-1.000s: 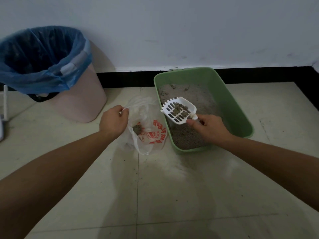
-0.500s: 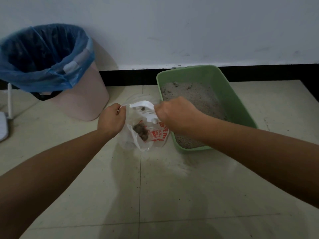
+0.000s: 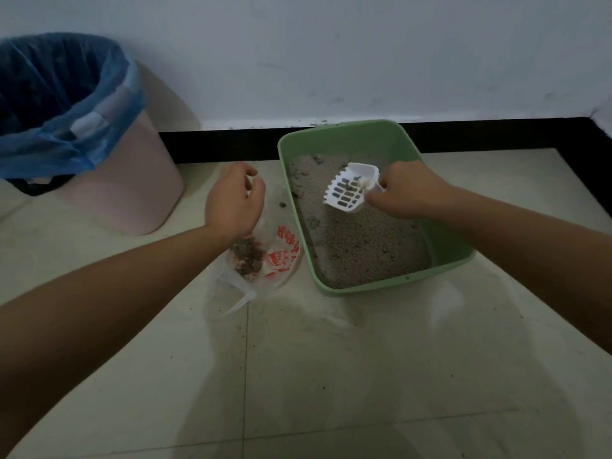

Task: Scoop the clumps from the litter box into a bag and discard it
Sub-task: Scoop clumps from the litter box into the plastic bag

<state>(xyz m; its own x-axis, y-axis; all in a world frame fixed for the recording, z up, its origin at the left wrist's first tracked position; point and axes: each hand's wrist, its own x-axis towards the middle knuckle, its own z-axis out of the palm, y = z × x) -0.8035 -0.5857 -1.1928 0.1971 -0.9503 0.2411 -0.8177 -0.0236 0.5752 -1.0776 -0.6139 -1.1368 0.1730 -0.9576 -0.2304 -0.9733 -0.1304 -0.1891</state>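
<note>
A green litter box (image 3: 443,260) full of grey litter stands on the tiled floor by the wall. My right hand (image 3: 407,193) grips the handle of a white slotted scoop (image 3: 347,190), held over the litter with only a bit of debris in it. To the left of the box lies a clear plastic bag (image 3: 281,256) with red print, holding dark clumps. My left hand (image 3: 233,202) hovers above the bag with its fingers loosely curled and nothing in them.
A pink bin with a blue liner (image 3: 73,104) stands at the back left against the white wall. A black skirting strip (image 3: 215,144) runs along the wall. A few litter crumbs lie on the floor near the bag.
The scoop was tipped into the bag and is back over the litter box, nearly empty. My left hand has let go of the bag's edge, and the bag has slumped onto the floor.
</note>
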